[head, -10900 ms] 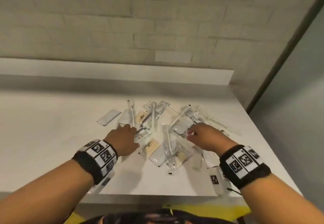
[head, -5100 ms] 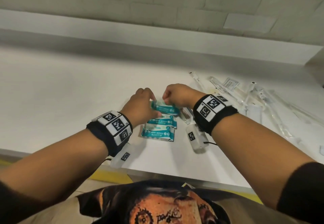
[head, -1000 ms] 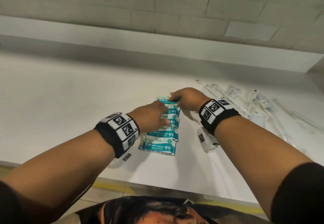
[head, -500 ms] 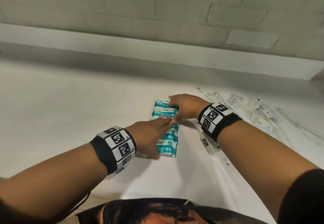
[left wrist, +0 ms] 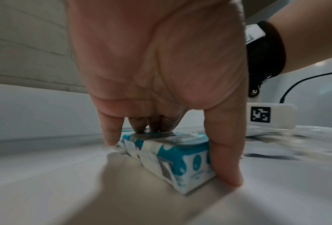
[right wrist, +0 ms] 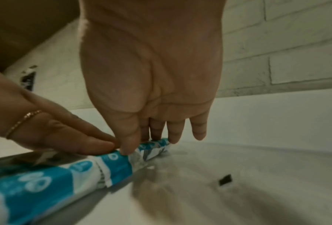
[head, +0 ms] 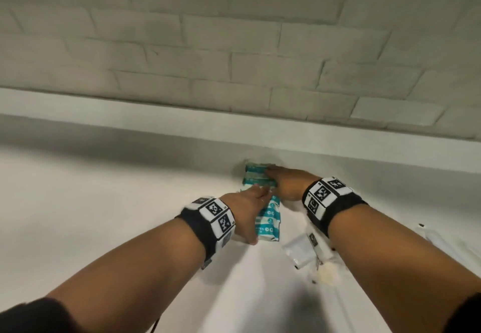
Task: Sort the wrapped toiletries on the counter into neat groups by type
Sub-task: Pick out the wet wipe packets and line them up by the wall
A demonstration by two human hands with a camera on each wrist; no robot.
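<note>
Left side first: the left hand [head: 246, 211] is laid over the near end of a row of teal-and-white wet wipe packs [head: 268, 218] lying on the white table [head: 104, 215]. In the left wrist view its fingers are pretty straight, spread down over the nearest pack [left wrist: 172, 158], with the little finger [left wrist: 111, 134] on one side of it and the thumb [left wrist: 224, 159] down along the other side, so it's bracketing the pack rather than curling round it. There's a thin ring [right wrist: 22, 121] on one finger of that hand, visible from the right wrist camera.

The packs run in a line away from the person, overlapping each other, from just under the left hand up to the raised white ledge [head: 156, 121] at the back of the table, below a painted brick wall [head: 234, 46].

The right hand [head: 289, 184] sits just beyond the left one, flat on the far packs [head: 256, 175], fingers extended and pressing down on top of them; its thumb tip [right wrist: 127, 146] touches the left hand's fingertips. Nothing is clamped in either hand.

Just right of the row, under the right wrist, lies a small clear-wrapped sachet [head: 299, 250]. Beside it is something pale that's too blurry to name. Both wrists wear black bands with black-and-white marker tags [head: 217, 214].
</note>
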